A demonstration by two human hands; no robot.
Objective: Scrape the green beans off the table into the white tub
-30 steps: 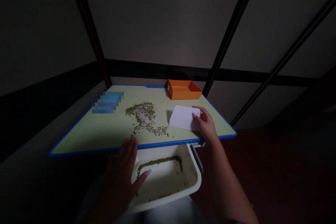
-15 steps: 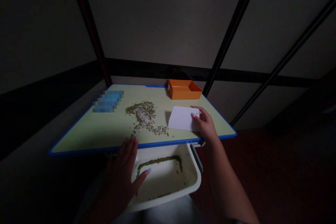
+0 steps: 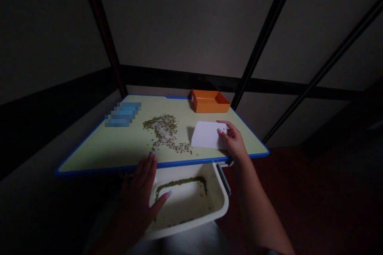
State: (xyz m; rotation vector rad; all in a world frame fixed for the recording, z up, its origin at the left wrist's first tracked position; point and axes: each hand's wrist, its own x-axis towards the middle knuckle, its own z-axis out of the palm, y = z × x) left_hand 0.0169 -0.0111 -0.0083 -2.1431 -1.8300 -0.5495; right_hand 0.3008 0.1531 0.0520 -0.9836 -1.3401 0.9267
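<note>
Nearest to you is the white tub (image 3: pixel 222 209), below the front edge of the table (image 3: pixel 110 149), with a line of green grains (image 3: pixel 179 183) along its inside and a few loose ones on its floor. Your left hand (image 3: pixel 139 195) is spread, the thumb apart and over the tub, the fingertips at the table's blue edge; it stays almost in the same place as one second ago.

Your right hand (image 3: pixel 235 141) pinches the white card (image 3: pixel 205 134) at its right end, thumb on top, near a small dark dot. The card is on the right part of the table, tilted; whether its lower edge touches the surface, I cannot tell. Since the earlier frame it has shifted slightly to the left and towards you.

To the left of the card lies the pile of green and pale grains (image 3: pixel 164 129), with a thin trail reaching near the card's corner; its shape looks unchanged. Farther left is a blue thing (image 3: pixel 122 114), blurred into squares, so any writing cannot be read. At the back right stands the orange box (image 3: pixel 212 106), carrying a small white round mark, too small to read. Behind rises the dark wall (image 3: pixel 185 28).
</note>
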